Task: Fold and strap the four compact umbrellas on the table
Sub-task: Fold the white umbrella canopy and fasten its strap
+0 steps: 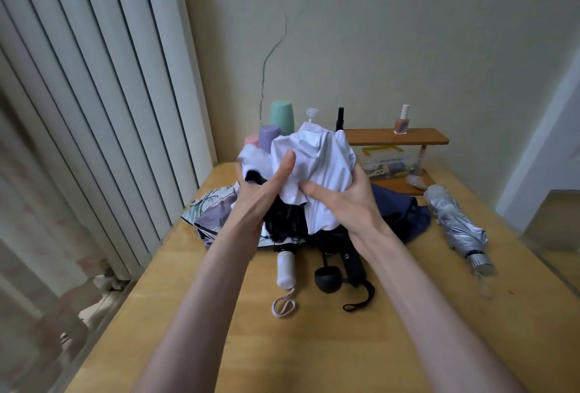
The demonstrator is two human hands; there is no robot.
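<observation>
A white compact umbrella (317, 157) with a black lining is held up above the wooden table (314, 345). My left hand (266, 188) wraps its crumpled canopy from the left, thumb up against the cloth. My right hand (342, 201) grips the canopy from the right, thumb pressing into the fabric. Below lie a floral umbrella (216, 213) with a white handle (286, 268), a navy umbrella (405, 213) with a black handle (353, 262), and a folded silver umbrella (458, 226) at the right.
A black round cap (328, 279) lies by the handles. At the back stand mint, purple and pink cups (276, 128), a wooden shelf (395, 136) with a nail polish bottle (401, 121), and a clear box (389, 161). Vertical blinds (94, 110) hang at the left.
</observation>
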